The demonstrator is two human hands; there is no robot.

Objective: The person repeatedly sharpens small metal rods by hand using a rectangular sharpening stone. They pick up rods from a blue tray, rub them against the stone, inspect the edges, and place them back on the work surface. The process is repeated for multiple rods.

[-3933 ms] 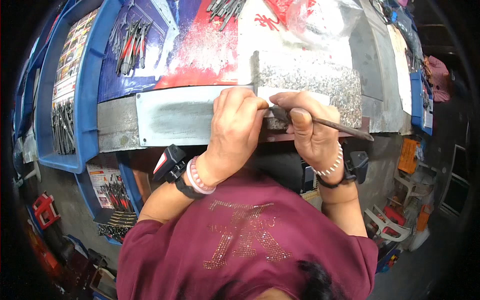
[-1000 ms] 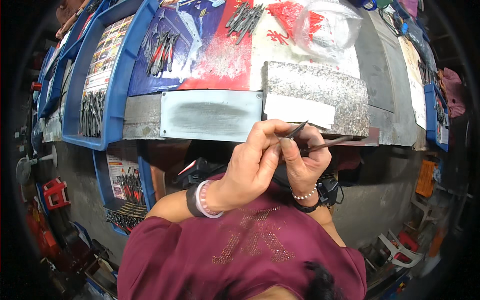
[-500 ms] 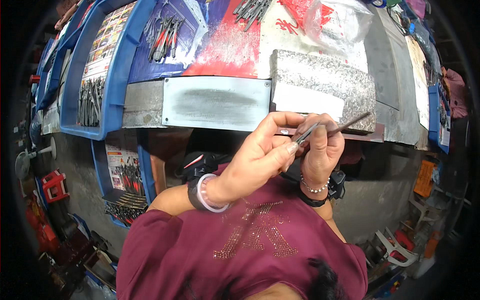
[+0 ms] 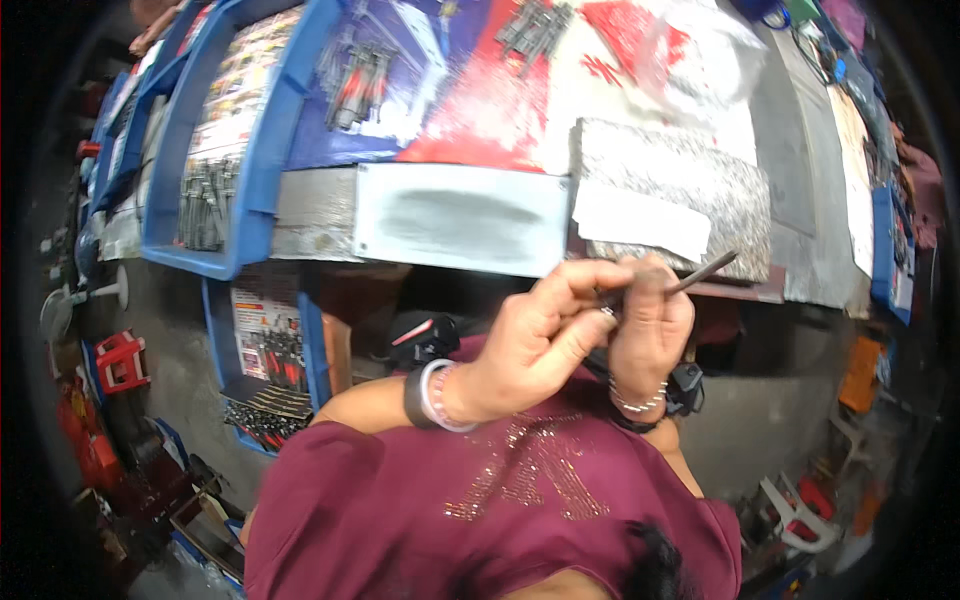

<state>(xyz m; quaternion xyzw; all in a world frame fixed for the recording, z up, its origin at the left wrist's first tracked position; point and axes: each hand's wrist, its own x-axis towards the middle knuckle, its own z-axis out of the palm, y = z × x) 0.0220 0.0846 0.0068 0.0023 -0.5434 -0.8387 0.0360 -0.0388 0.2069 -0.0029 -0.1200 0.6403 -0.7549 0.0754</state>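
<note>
My left hand and my right hand are together in front of the bench edge, fingertips touching or nearly so. A slim dark file-like rod is gripped in my right hand, its free end sticking out to the right. My left hand is pinched closed on a small slim metal piece like tweezers. Fingers and motion blur hide most of it. Just beyond the hands stands a speckled stone block with a white paper strip on it.
A pale plate with a dark smudge lies at the bench edge. Blue trays of slim metal tools stand left. Farther back are red-handled tools, loose dark tools and a clear plastic bag. A red stool is at the left.
The view has shifted, so the bench and trays sit farther right and slightly lower. The metal piece's pointed end, plain before, is now mostly hidden between the fingers.
</note>
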